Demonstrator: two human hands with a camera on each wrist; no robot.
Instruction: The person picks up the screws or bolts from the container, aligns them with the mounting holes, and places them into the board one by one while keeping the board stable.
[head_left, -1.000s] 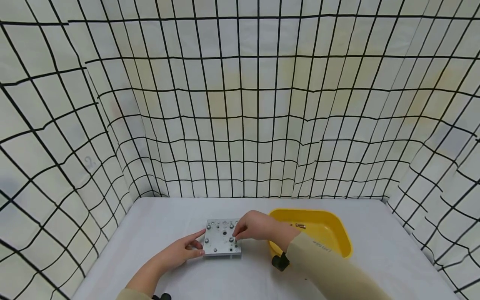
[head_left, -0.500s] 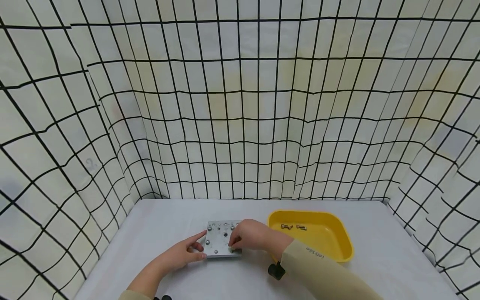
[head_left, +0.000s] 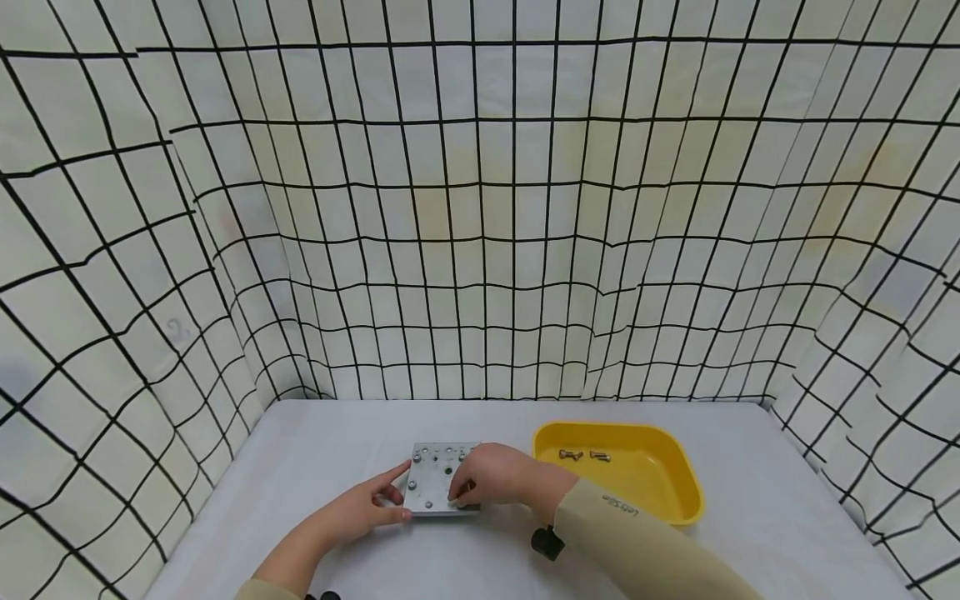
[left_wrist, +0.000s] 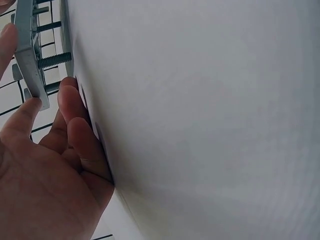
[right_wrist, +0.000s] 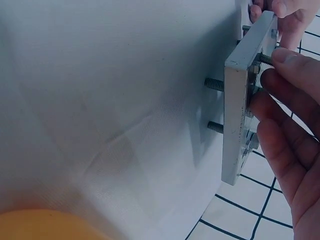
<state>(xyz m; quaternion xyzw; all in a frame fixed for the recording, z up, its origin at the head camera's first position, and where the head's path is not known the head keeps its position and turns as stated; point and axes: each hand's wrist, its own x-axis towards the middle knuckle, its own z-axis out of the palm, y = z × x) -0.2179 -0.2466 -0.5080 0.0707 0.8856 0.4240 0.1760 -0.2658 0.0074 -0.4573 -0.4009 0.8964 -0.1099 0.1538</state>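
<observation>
White walls [head_left: 497, 208] ruled with a wavy black grid rise on three sides; stains dull the panels, and the frame's edges cut the side walls off. Before them spreads a table [head_left: 337, 450] under smooth white cloth, its near edge out of sight. Beige sleeves [head_left: 637, 537] enter from below, the right one marked with lettering too small to read surely and hiding part of a shallow yellow plastic tray [head_left: 652, 479] with rounded corners, on the right of the table.

Left of the tray, near the table's middle, is a square metal plate [head_left: 431, 487], grey and flat, drilled with holes; the right hand [head_left: 495, 475] covers its right side. Threaded shanks [left_wrist: 55, 60] jut from its underside toward the cloth; whether all their ends touch it, I cannot tell.

The left hand [head_left: 360, 510] grips the plate's left edge, forefinger near the far corner and thumb near the close one, the other fingers bent below. The right hand's thumb and forefinger pinch a threaded screw [right_wrist: 266, 60] upright over the plate's face, its top hidden by the fingertips. Inside the tray lie small metal screws [head_left: 571, 455], too tiny to count.
</observation>
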